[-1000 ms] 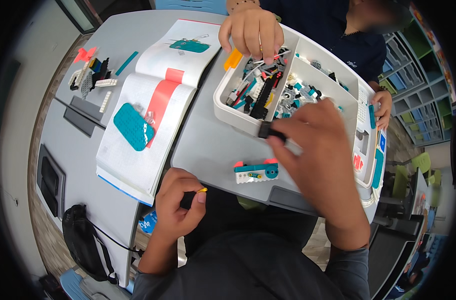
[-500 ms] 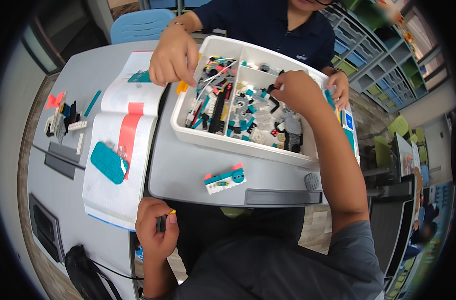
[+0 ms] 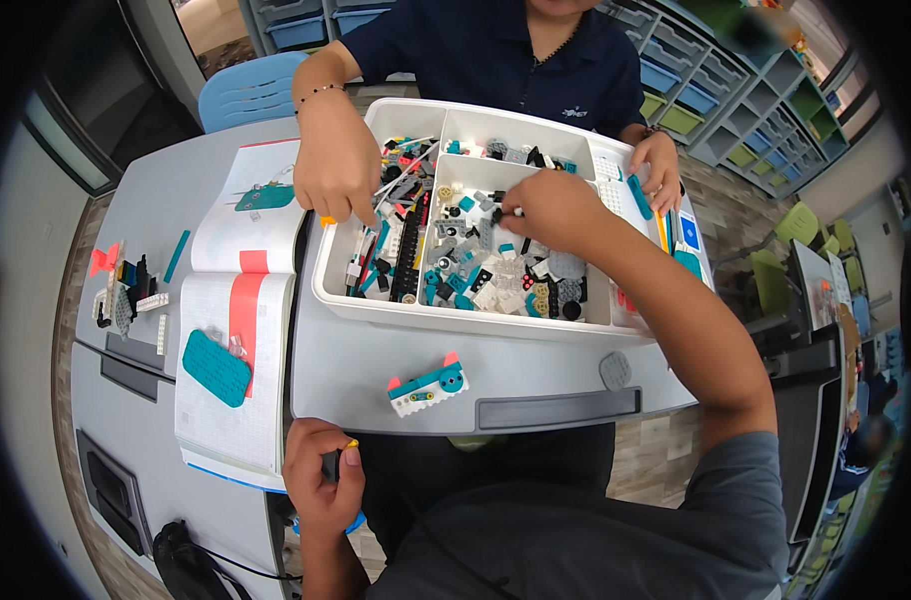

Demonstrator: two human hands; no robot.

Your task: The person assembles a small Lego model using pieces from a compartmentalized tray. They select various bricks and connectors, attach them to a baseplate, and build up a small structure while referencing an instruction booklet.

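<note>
My left hand (image 3: pixel 319 480) is held low in front of the table's near edge, thumb and fingers closed on a small yellow building piece (image 3: pixel 353 443). A dark piece shows partly inside the same grip. My right hand (image 3: pixel 554 212) reaches into the large middle compartment of a white sorting tray (image 3: pixel 456 316). Its fingers are pinched together among loose building bricks (image 3: pixel 496 270); a small dark bit shows at the fingertips, too hidden to name. Between me and the tray lies a small white, teal and coral brick assembly (image 3: pixel 428 388).
Across the table, a person's hand (image 3: pixel 336 165) hangs over the tray's left compartment; their other hand (image 3: pixel 659 168) is at its right end. An open booklet (image 3: pixel 231 310) with a teal plate (image 3: pixel 217 368) lies left. Beyond it sits another brick build (image 3: pixel 126 290). A grey oval piece (image 3: pixel 615 371) lies right.
The view has shifted a little. My right hand has moved left within the tray's middle compartment. The other person's hand has come down over the left compartment. My left hand keeps its grip.
</note>
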